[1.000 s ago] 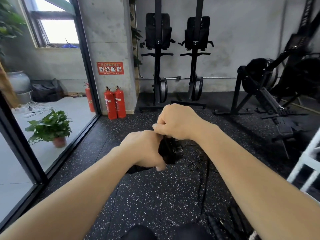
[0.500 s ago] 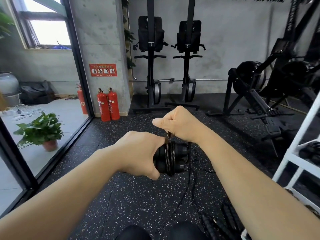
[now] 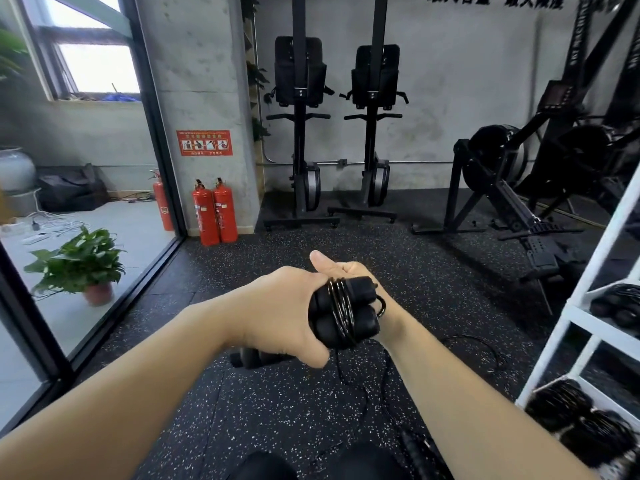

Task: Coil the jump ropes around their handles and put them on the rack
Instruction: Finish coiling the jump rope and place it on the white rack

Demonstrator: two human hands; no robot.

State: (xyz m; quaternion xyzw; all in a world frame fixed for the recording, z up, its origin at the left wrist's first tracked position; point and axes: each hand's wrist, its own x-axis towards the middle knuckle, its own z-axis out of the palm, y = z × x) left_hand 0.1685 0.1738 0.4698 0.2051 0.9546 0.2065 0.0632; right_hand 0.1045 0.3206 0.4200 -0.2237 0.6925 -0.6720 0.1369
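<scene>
My left hand grips the two black handles of a jump rope side by side, their lower ends sticking out below my palm. Several turns of thin black cord are wound across the handles. My right hand is behind the handles with its thumb up, pinching the cord; most of it is hidden. The loose cord trails down to the floor. The white rack stands at the right edge, with coiled black ropes on its shelves.
Another black rope lies on the speckled rubber floor near my knees. Two upright rowers and a rowing machine stand along the back wall. Red fire extinguishers and a glass partition are to the left.
My right hand has carried the cord over and behind the handles, adding another turn. My view has swung right, bringing more of the white rack into sight.
</scene>
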